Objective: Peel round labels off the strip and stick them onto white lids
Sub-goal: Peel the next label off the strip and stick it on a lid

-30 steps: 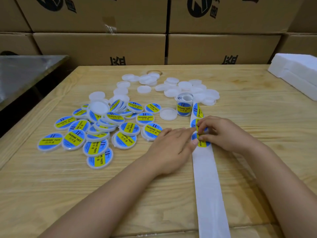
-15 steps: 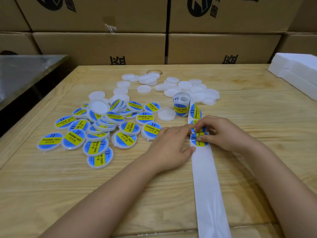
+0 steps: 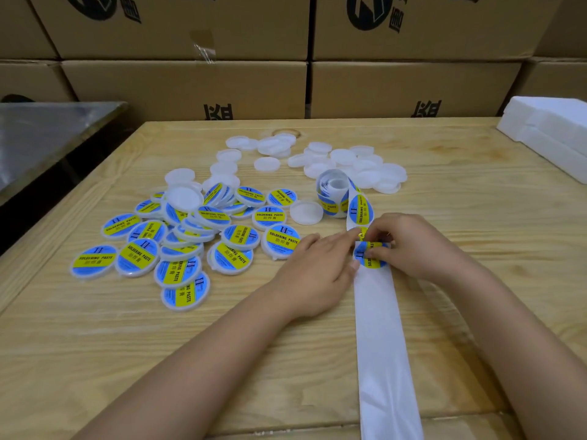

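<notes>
Two hands on strip (image 3: 381, 328) — left hand (image 3: 313, 271) flat, pressing it, right hand (image 3: 409, 246) pinching round label (image 3: 370, 254)

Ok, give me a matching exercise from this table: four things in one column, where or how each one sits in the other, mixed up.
Things:
1. label roll
2. foam block
3. labelled lids
4. label at the strip's end

Place or state:
A. far right of the view
B. pinched by the right hand
C. heaped at the left
D. standing upright beside a plain lid

Pairs: 1-D, 2-A, 3-C, 4-B
</notes>
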`<control>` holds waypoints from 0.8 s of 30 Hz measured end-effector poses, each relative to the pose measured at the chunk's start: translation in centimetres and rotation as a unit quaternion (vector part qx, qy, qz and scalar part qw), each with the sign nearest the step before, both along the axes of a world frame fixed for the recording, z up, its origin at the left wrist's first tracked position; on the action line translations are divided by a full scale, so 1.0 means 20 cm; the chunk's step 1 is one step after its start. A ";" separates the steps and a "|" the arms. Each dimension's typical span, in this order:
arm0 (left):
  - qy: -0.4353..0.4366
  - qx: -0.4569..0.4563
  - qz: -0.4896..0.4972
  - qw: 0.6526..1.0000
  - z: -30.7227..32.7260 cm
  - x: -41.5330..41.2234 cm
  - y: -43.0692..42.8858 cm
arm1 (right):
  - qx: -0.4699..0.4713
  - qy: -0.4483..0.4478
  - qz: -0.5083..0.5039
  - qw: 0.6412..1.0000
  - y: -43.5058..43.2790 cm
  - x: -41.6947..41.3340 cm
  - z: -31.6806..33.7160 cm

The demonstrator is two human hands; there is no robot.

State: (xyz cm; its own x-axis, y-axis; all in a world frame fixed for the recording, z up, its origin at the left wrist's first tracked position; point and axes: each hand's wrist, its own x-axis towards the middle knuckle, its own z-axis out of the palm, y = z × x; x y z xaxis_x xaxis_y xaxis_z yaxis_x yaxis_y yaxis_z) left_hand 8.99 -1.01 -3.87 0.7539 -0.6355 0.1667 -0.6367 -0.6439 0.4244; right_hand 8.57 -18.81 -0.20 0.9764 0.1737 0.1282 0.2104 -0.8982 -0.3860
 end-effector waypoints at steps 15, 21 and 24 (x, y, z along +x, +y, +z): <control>-0.022 0.010 0.021 0.999 0.02 -0.01 0.00 | 0.087 0.096 -0.015 0.991 -0.02 -0.06 0.11; -0.013 0.038 0.002 0.999 0.01 0.01 0.01 | 0.202 0.189 0.024 0.961 -0.11 -0.08 0.16; -0.012 0.052 -0.007 0.999 0.01 0.01 0.01 | 0.366 0.123 0.027 0.922 -0.09 -0.07 0.17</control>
